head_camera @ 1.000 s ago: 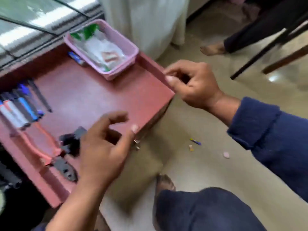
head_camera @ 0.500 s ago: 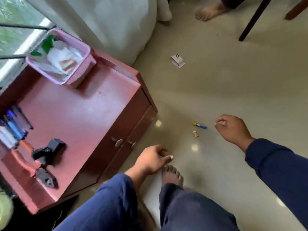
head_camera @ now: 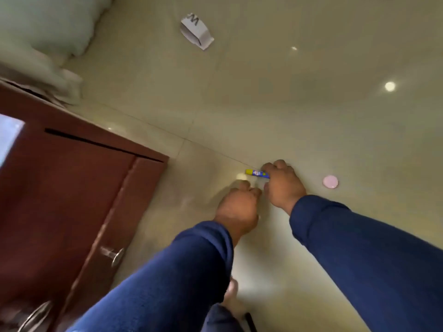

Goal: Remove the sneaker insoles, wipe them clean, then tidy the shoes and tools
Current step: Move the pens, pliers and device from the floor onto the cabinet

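No sneaker or insole is in view. Both my hands are down at the beige tiled floor. My right hand (head_camera: 281,185) has its fingers curled over the right end of a small blue and yellow tube (head_camera: 256,173) lying on the floor. My left hand (head_camera: 238,207) is just left of it, knuckles up and fingers curled down to the floor below the tube. Whatever lies under its fingertips is hidden.
A pink round disc (head_camera: 330,181) lies on the floor right of my right hand. A folded white paper piece (head_camera: 196,31) lies farther off. The red-brown cabinet (head_camera: 72,188) with metal door handles (head_camera: 112,255) stands at left, below a white curtain (head_camera: 36,32). My bare foot (head_camera: 231,293) is below my arms.
I have bent down from the cabinet top toward the floor. Both hands dropped to the blue tube, the right one now closed over its end, the left one beside it.
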A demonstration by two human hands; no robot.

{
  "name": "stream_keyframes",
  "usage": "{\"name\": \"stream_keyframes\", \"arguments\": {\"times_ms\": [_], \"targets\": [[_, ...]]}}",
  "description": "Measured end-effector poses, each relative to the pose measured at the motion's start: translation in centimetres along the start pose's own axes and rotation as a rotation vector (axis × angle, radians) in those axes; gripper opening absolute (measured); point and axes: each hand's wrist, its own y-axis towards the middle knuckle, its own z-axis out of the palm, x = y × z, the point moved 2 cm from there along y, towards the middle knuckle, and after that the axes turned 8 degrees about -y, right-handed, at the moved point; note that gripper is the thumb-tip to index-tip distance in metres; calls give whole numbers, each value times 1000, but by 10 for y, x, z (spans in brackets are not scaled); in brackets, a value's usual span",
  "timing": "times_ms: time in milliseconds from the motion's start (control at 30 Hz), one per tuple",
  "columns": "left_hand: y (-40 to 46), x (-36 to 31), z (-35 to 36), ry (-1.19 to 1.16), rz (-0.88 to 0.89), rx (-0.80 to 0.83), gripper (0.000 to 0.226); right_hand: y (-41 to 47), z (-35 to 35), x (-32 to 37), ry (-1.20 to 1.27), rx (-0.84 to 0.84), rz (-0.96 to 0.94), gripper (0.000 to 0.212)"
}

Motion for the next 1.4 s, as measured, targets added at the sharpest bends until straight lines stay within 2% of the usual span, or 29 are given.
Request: {"name": "stream_keyframes", "arguments": {"times_ms": [67, 167, 300, 433, 533, 633, 800, 900, 1100, 1167, 1233, 1400], "targets": [[14, -2, 14, 89, 105, 50, 59, 4, -1, 0, -77, 34, 29, 31], [27, 6, 19, 135, 169, 61, 42, 1, -6, 3, -168, 110, 88, 26], [20, 29, -1, 202, 144, 51, 26, -9, -11, 10, -95, 90, 188, 21], [-14, 58, -21, 52, 45, -51, 29, -35, -21, 30, 63, 0, 206, 8], [-58, 62, -40, -159, -107, -229, 30, -67, -39, 52, 172, -86, 67, 6], [-111, 52, -58, -289, -150, -416, 23, -95, -64, 70, 279, -101, -71, 5], [-230, 10, -93, -662, -55, -640, 16, -162, -136, 120, 421, -190, -339, 29], [-329, -14, -125, -843, 33, -794, 5, -225, -176, 162, 449, -260, -519, 34], [-485, 16, -188, -1006, 146, -1145, 35, -349, -256, 273, 590, -593, -878, 20], [-517, 44, -211, -1052, 127, -1336, 37, -360, -266, 330, 515, -642, -950, 17], [-535, 74, -228, -1079, 101, -1473, 33, -354, -265, 390, 386, -667, -944, 15], [-532, 141, -228, -1132, -120, -1677, 29, -307, -245, 520, -15, -601, -772, 23]]}}
